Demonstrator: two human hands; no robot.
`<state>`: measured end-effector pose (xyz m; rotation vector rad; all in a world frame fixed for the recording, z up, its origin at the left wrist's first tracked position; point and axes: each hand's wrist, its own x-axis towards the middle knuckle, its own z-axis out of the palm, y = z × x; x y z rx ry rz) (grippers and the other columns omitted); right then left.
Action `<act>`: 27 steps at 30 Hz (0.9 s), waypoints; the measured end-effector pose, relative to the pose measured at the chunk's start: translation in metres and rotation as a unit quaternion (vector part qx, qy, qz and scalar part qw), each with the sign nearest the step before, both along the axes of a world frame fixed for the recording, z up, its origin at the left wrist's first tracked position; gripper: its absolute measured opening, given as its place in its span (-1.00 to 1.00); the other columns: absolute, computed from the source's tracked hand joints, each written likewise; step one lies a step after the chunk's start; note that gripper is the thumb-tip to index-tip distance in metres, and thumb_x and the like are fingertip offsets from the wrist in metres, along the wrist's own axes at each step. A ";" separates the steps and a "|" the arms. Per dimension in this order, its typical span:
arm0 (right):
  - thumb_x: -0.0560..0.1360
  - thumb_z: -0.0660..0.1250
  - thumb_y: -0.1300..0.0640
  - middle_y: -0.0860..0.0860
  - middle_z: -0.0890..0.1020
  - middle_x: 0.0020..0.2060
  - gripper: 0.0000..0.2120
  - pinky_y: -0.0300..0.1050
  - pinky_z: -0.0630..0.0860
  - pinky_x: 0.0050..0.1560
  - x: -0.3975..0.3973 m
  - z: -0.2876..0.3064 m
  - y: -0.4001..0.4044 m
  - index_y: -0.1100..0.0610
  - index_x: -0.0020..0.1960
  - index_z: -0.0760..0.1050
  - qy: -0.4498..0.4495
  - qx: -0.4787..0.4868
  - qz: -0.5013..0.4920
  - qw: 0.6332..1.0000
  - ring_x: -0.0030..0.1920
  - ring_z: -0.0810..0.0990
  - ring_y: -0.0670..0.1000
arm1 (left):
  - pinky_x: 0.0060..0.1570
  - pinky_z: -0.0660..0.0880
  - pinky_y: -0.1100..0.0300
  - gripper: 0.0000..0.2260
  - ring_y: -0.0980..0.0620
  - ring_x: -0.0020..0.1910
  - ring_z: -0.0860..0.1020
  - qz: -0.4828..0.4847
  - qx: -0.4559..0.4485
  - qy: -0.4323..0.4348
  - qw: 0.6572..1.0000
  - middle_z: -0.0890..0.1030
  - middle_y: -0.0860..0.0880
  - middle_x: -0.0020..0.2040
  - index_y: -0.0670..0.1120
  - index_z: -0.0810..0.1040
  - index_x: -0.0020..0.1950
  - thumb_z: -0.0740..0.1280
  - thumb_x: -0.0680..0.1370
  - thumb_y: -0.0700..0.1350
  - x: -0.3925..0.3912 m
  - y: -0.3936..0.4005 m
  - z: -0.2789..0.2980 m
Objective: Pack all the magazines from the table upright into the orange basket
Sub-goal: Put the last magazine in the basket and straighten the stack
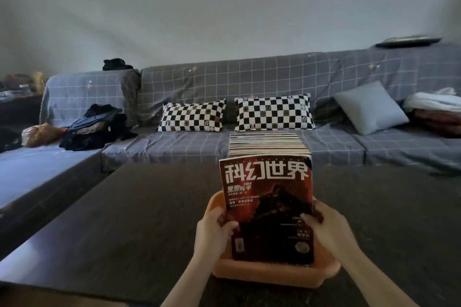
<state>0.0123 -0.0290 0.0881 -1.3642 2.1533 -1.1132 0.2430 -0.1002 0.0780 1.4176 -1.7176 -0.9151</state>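
Observation:
A thick row of magazines (pixel 268 143) stands upright in the orange basket (pixel 269 275) on the dark table (pixel 124 219). The front magazine (pixel 268 194) has a red and black cover with large white characters and faces me. My left hand (pixel 215 229) grips the left edge of the stack, thumb on the front cover. On the right edge sits my right hand (pixel 326 225), its fingers pressed on the cover. The basket's far side is hidden behind the magazines.
A grey checked sofa (pixel 249 82) runs behind the table, with two black-and-white checkered pillows (pixel 192 116), a pale blue cushion (pixel 370 107), a pile of dark clothes (pixel 97 127) at left and folded blankets (pixel 434 112) at right.

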 end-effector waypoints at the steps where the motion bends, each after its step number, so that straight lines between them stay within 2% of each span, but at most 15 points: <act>1: 0.52 0.30 0.05 -0.08 0.64 -0.02 -0.61 -0.28 0.46 -0.21 -0.002 -0.005 -0.001 0.01 0.34 0.40 0.008 0.005 -0.003 1.000 -0.11 0.59 -0.09 | -0.07 0.63 0.10 -0.76 0.19 -0.19 0.66 0.009 0.001 -0.012 1.000 0.69 0.08 -0.18 0.20 0.46 -0.16 0.41 0.51 -0.14 -0.001 -0.001 -0.003; 3: 0.51 0.32 0.06 -0.20 0.58 -0.17 -0.60 -0.42 0.35 -0.32 -0.003 -0.011 -0.002 0.02 0.33 0.42 0.022 -0.010 -0.019 1.000 -0.26 0.48 -0.25 | -0.06 0.63 0.06 -0.88 0.20 -0.23 0.66 0.028 -0.006 -0.028 0.999 0.69 0.08 -0.23 0.09 0.53 -0.14 0.41 0.51 -0.11 -0.004 -0.003 -0.006; 4: 0.50 0.34 0.06 -0.22 0.55 -0.21 -0.59 -0.44 0.33 -0.35 -0.003 -0.013 -0.002 0.01 0.33 0.42 0.026 -0.021 -0.027 0.999 -0.30 0.46 -0.27 | -0.05 0.63 0.06 -0.91 0.20 -0.23 0.65 0.035 -0.007 -0.033 0.999 0.69 0.09 -0.24 0.05 0.55 -0.14 0.42 0.51 -0.10 -0.006 -0.005 -0.006; 8: 0.47 0.39 0.08 -0.07 0.64 0.01 -0.51 -0.39 0.37 -0.20 -0.001 -0.015 -0.002 -0.03 0.37 0.37 0.035 -0.046 -0.048 0.997 -0.12 0.55 -0.15 | -0.08 0.61 0.13 -0.90 0.21 -0.22 0.63 0.052 -0.025 -0.067 0.996 0.66 0.10 -0.23 0.07 0.52 -0.15 0.43 0.50 -0.06 -0.012 -0.004 -0.006; 11: 0.45 0.41 0.11 -0.13 0.57 -0.15 -0.59 -0.40 0.34 -0.30 0.001 -0.017 -0.004 0.01 0.27 0.41 0.028 -0.066 -0.063 0.995 -0.23 0.47 -0.19 | -0.20 0.50 0.31 -0.85 0.24 -0.22 0.58 0.069 -0.060 -0.105 0.990 0.60 0.15 -0.21 0.10 0.46 -0.17 0.43 0.49 0.00 -0.016 0.000 -0.006; 14: 0.44 0.42 0.12 -0.18 0.48 -0.25 -0.64 -0.42 0.32 -0.37 0.002 -0.020 -0.004 0.10 0.18 0.39 0.018 -0.071 -0.073 0.995 -0.28 0.45 -0.21 | -0.20 0.46 0.34 -0.79 0.24 -0.18 0.54 0.077 -0.068 -0.086 0.991 0.53 0.17 -0.15 0.12 0.40 -0.10 0.44 0.48 -0.01 -0.018 0.001 -0.006; 17: 0.44 0.42 0.11 -0.08 0.55 -0.15 -0.64 -0.31 0.42 -0.26 0.003 -0.021 -0.004 0.14 0.18 0.40 0.007 -0.071 -0.083 0.994 -0.19 0.52 -0.09 | -0.23 0.41 0.35 -0.75 0.28 -0.18 0.49 0.078 -0.047 -0.052 0.994 0.51 0.17 -0.14 0.15 0.34 -0.11 0.43 0.50 -0.03 -0.016 -0.001 -0.004; 21: 0.43 0.43 0.07 0.04 0.54 0.07 -0.65 -0.20 0.50 -0.13 0.004 -0.020 -0.006 0.12 0.14 0.41 0.017 -0.063 -0.103 0.993 -0.10 0.54 -0.05 | 0.00 0.54 0.20 -0.80 0.21 -0.10 0.53 0.071 -0.050 -0.050 0.995 0.57 0.11 -0.01 0.07 0.42 0.01 0.42 0.50 -0.01 -0.015 -0.004 -0.002; 23: 0.39 0.46 0.01 0.05 0.49 0.14 -0.55 -0.15 0.53 -0.07 0.002 -0.019 -0.008 0.11 0.18 0.38 0.005 -0.068 -0.093 0.993 -0.04 0.54 -0.04 | 0.10 0.54 0.13 -0.65 0.13 0.04 0.55 0.057 -0.041 -0.040 0.997 0.55 0.05 0.15 0.03 0.42 0.19 0.44 0.48 0.03 -0.017 -0.009 -0.003; 25: 0.34 0.49 -0.04 0.06 0.44 0.25 -0.35 -0.04 0.52 0.09 -0.005 -0.016 -0.013 0.10 0.32 0.30 -0.052 -0.075 -0.061 0.994 0.12 0.52 0.02 | 0.20 0.51 0.04 -0.41 0.06 0.21 0.51 0.026 -0.021 -0.009 0.999 0.47 0.02 0.31 0.02 0.33 0.38 0.47 0.43 0.09 -0.019 -0.019 -0.001; 27: 0.29 0.51 -0.08 0.03 0.41 0.34 -0.14 0.06 0.44 0.23 -0.014 -0.008 -0.021 0.04 0.44 0.15 -0.119 -0.069 -0.002 0.991 0.25 0.47 0.04 | 0.25 0.48 -0.05 -0.17 0.02 0.29 0.48 -0.026 0.016 0.031 0.999 0.42 0.02 0.39 0.04 0.20 0.49 0.48 0.33 0.21 -0.021 -0.034 0.003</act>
